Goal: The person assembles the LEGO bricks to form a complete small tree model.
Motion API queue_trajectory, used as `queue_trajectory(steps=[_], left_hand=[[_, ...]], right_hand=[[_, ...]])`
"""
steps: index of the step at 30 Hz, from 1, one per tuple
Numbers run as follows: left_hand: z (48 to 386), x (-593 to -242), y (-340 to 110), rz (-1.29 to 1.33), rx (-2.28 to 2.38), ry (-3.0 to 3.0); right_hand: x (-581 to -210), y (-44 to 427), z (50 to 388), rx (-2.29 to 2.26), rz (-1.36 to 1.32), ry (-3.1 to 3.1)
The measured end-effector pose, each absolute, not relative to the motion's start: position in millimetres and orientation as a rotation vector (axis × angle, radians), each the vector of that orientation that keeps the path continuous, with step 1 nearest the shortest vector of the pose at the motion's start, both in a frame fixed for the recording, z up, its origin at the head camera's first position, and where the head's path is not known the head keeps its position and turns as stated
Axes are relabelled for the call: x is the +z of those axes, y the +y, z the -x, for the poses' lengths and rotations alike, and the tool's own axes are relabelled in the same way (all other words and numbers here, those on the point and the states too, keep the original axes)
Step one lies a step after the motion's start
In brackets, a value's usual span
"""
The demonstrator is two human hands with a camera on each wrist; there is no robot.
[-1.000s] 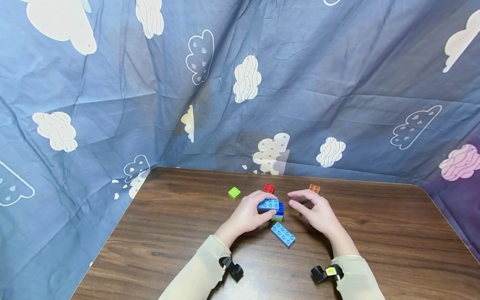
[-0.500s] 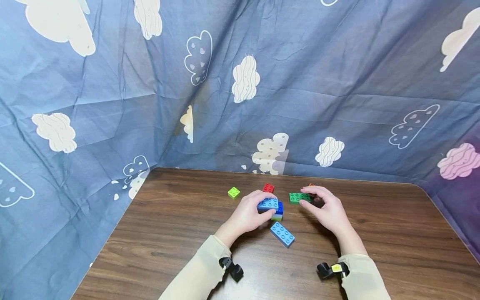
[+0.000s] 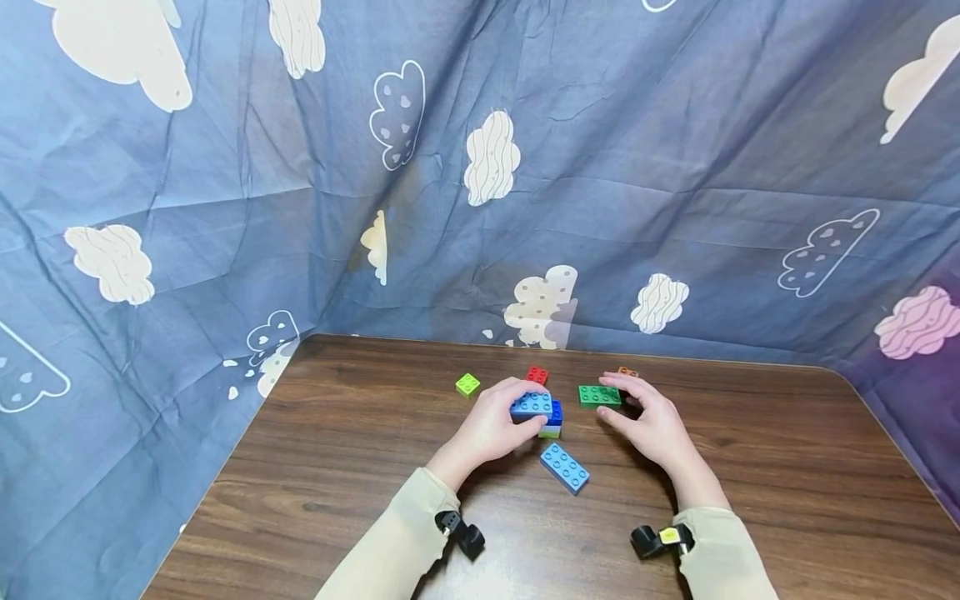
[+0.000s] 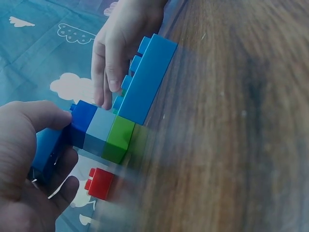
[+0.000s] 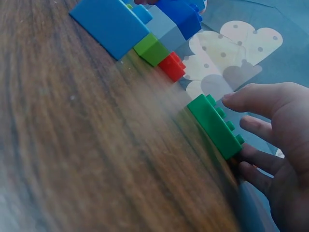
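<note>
My left hand grips a medium-blue brick on top of a small stack. Below that brick come a dark blue brick, a pale blue brick and a lime green brick at the bottom. To the right, a green eight-stud brick lies on the table. My right hand is at its right end, thumb and fingers apart and loosely bent on either side; no grip on it shows. In the right wrist view, the fingers hover along the studded side of the green brick.
A loose blue eight-stud brick lies in front of the stack. Behind it are a red brick and a small lime brick. An orange brick is partly hidden behind my right hand. A cloud-patterned cloth hangs behind the wooden table.
My right hand has drawn away to the right from near the stack, uncovering the green brick. My left hand and the stack have shifted slightly left.
</note>
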State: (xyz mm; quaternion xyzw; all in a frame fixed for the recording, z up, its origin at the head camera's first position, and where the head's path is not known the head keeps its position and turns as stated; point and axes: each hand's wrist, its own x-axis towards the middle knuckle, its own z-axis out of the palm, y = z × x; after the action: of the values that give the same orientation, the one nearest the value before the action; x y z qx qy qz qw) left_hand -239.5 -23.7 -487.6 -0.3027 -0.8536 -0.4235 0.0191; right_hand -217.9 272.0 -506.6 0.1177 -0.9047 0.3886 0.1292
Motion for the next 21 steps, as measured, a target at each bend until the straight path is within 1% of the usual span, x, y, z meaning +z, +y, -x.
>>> queue_trajectory(steps=[21], left_hand=[[239.7,-487.0,-24.2,0.938,-1.32,-2.672]], right_hand=[[-514.2,260.3,222.9,1.064,-0.224,-2.764]])
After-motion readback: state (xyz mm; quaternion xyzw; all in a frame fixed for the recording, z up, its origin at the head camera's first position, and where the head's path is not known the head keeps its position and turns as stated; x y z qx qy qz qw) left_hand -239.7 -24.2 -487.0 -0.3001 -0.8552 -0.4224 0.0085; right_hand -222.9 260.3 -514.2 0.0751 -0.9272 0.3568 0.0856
